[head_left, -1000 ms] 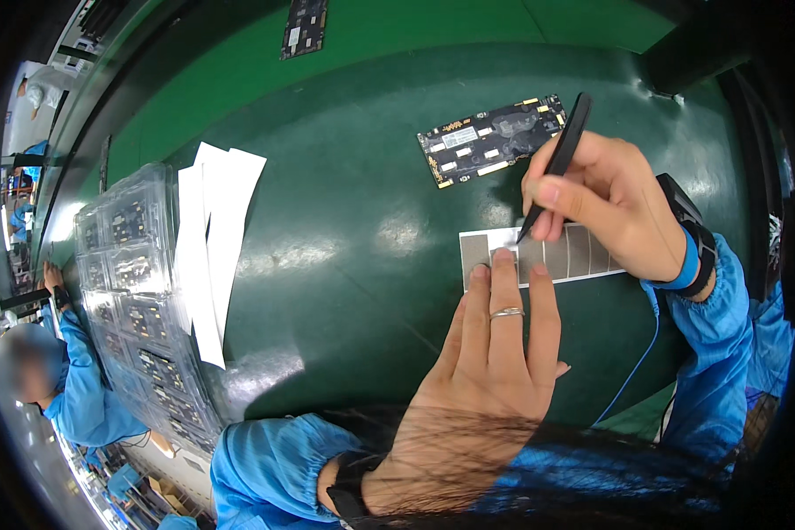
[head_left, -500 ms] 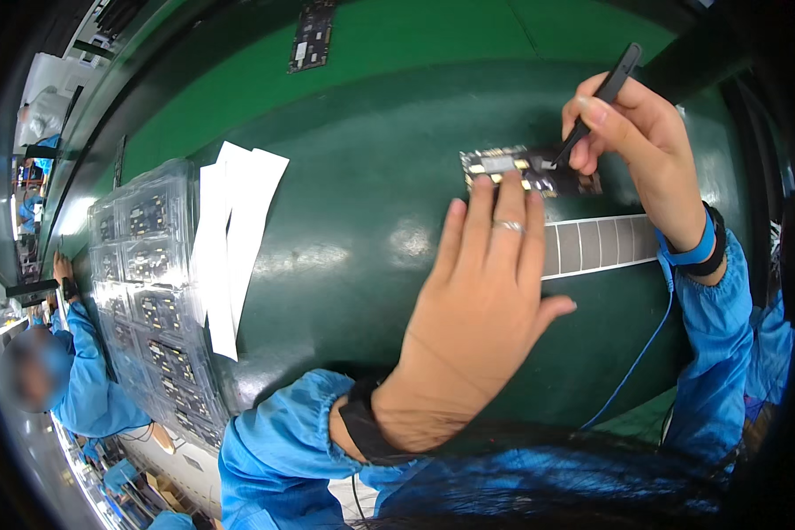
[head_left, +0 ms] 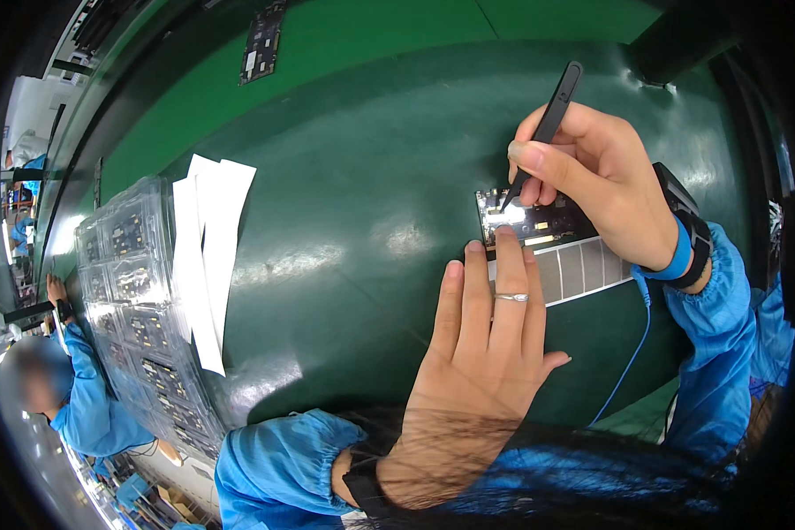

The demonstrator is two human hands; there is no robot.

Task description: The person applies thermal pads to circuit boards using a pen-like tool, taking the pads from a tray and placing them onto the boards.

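Note:
A dark circuit board (head_left: pixel 552 224) lies on the green work mat, with shiny pale parts catching the light near its left end. My right hand (head_left: pixel 605 172) pinches black tweezers (head_left: pixel 558 104), their tip down at the board's left part. My left hand (head_left: pixel 477 367) lies spread and palm down, its fingertips at the board's near edge. Just nearer than the board, a strip of grey rectangular labels on a white backing (head_left: pixel 583 269) runs partly beneath my right wrist. Whether a small piece sits between the tweezer tips cannot be made out.
White paper strips (head_left: pixel 212 256) lie left of my hands, beside a clear plastic tray (head_left: pixel 163 291) holding several boards. Another board (head_left: pixel 262 42) rests at the far side. A blue cord (head_left: pixel 634 353) hangs from my right wristband. Someone in blue sits far left.
The tweezers have gone from the middle of the board to its left part. The board now lies closer to the label strip. The whole view has shifted a little.

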